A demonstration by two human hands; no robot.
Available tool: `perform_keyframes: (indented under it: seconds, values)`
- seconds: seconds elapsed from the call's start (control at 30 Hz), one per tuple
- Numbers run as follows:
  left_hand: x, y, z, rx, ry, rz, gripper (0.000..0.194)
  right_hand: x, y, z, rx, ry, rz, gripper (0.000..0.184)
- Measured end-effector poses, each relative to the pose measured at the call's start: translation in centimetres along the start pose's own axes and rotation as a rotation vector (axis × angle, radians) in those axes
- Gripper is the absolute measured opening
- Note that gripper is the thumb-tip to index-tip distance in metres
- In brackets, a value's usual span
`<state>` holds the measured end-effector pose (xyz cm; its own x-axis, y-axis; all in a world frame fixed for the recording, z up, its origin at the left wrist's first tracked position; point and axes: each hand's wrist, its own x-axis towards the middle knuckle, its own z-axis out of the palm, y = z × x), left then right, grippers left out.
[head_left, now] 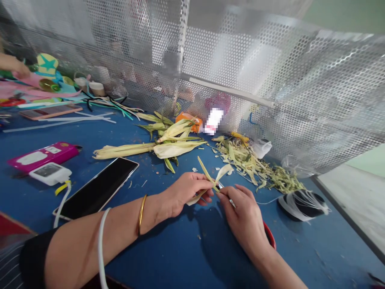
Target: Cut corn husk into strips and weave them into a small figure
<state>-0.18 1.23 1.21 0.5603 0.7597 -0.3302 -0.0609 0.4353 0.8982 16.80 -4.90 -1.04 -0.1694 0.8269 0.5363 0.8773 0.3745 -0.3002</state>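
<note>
Near the frame's centre, my left hand (185, 192) pinches a split husk (223, 171), while my right hand (245, 212) grips a slim metal tool (232, 202) at its base. I'd judge things partway: scraps (248, 162) lie heaped right of centre on the bench (168, 249); larger husks (177, 150) at upper centre look uncut.

A blue tabletop (168, 249) with corn husks (177, 149), a black phone (98, 188), husk scraps (246, 160) and a thread spool (300, 205)
</note>
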Motion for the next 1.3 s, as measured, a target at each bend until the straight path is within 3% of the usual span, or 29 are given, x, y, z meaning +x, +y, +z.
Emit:
perform_keyframes:
  seconds: [0.2, 0.33, 0.4, 0.5, 0.57, 0.67, 0.9, 1.07, 1.13, 1.2, 1.3]
  values:
    - [0.2, -0.8, 0.2, 0.196, 0.075, 0.091, 0.017, -0.1, -0.9, 0.0, 0.02, -0.003, -0.071, 0.025]
    - [0.1, -0.6, 0.5, 0.208, 0.124, 0.106, 0.014, 0.0, -1.3, -0.3, 0.155, -0.034, 0.006, 0.03]
    - [0.1, -0.4, 0.4, 0.206, 0.124, 0.097, 0.014, 0.1, -1.3, -0.4, 0.289, -0.09, 0.147, 0.034]
    - [0.0, -0.3, 0.2, 0.221, 0.073, 0.093, 0.018, 0.3, -0.9, -0.2, 0.6, -0.166, 0.484, 0.039]
    - [-0.1, -0.3, 0.1, 0.242, 0.012, 0.087, 0.024, 0.4, -0.6, 0.0, 0.809, -0.144, 0.663, 0.041]
    - [-0.2, -0.5, 0.3, 0.292, -0.064, 0.061, 0.027, 0.6, -0.4, 0.3, 1.005, -0.04, 0.765, 0.039]
    - [0.0, -0.9, 0.4, 0.373, -0.07, 0.079, 0.028, 0.7, -0.7, 0.6, 0.952, 0.067, 0.787, 0.034]
    - [0.0, -0.6, 0.3, 0.381, -0.004, 0.098, 0.03, 0.7, 0.3, 0.5, 0.888, 0.045, 0.789, 0.037]
    - [0.1, -0.8, 0.2, 0.384, 0.0, 0.108, 0.029, 0.7, 0.9, 0.2, 0.684, 0.148, 0.711, 0.033]
    - [0.2, -1.1, 0.2, 0.418, -0.032, 0.122, 0.03, 0.7, 1.2, -0.2, 0.433, 0.22, 0.542, 0.027]
    - [-0.1, -1.6, 0.4, 0.559, -0.124, 0.144, 0.033, 0.9, 1.1, -0.6, 0.321, 0.083, 0.366, 0.024]
